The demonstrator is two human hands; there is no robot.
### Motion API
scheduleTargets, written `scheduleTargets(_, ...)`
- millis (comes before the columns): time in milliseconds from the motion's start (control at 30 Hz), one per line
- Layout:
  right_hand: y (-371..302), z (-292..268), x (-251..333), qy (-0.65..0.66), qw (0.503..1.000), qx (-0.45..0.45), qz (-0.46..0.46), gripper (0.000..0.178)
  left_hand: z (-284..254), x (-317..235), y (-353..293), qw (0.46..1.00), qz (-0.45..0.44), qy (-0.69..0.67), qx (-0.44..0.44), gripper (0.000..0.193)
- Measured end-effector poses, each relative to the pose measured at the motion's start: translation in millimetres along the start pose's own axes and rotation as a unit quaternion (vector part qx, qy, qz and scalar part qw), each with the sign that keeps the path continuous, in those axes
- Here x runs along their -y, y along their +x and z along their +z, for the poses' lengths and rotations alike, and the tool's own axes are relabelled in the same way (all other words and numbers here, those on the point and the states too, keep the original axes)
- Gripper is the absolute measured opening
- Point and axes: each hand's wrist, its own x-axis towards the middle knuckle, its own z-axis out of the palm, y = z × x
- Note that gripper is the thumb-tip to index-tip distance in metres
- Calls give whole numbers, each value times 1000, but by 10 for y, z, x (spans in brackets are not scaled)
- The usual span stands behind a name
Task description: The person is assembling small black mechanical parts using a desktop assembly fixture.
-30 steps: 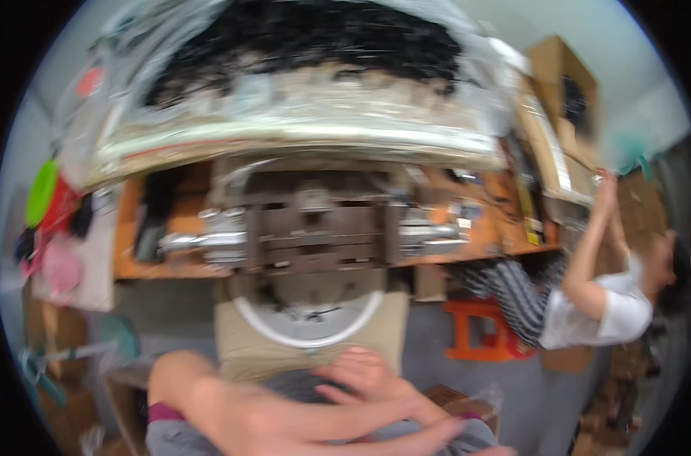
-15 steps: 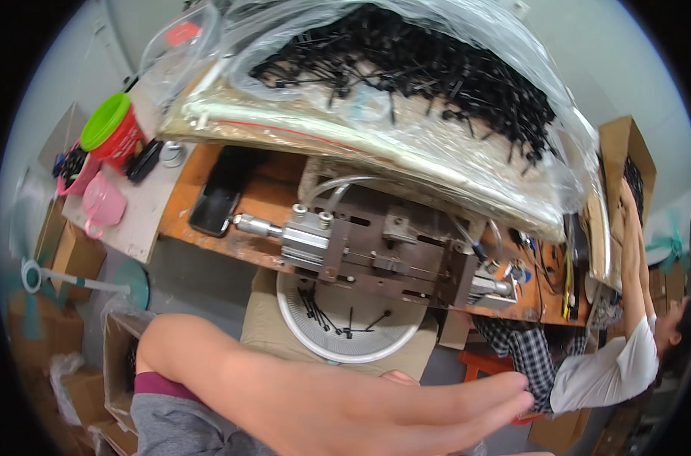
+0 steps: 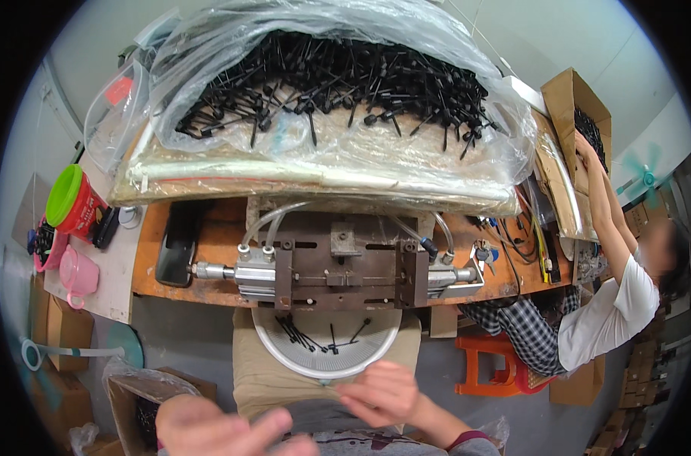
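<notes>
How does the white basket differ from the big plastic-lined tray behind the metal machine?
The white basket is round; the plastic-lined tray is wide, with a long front edge. The basket holds a few black pieces, the tray a large heap. The basket sits nearer the camera, partly hidden by the metal machine; the tray lies beyond it. Both contain black pieces with thin stems.

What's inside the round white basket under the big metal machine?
Some thin black pieces with thicker heads lie loose in the white basket. The brown metal machine covers its back part, so I can't see what's there.
</notes>
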Motion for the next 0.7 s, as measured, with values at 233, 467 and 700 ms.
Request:
scheduleTargets(233,1330,-799,-465,-194,957,-200,-77,11,422,585,112,934,-303,-71,-174,35)
scheduleTargets(467,2677,-983,-1321,-384,923,21,-14,36,343,761,118,842,-349,-331,-244,17)
scheduleTargets(700,3274,-545,-1729,-487,831,255,84,56,688,636,-184,657,-460,-535,-265,29)
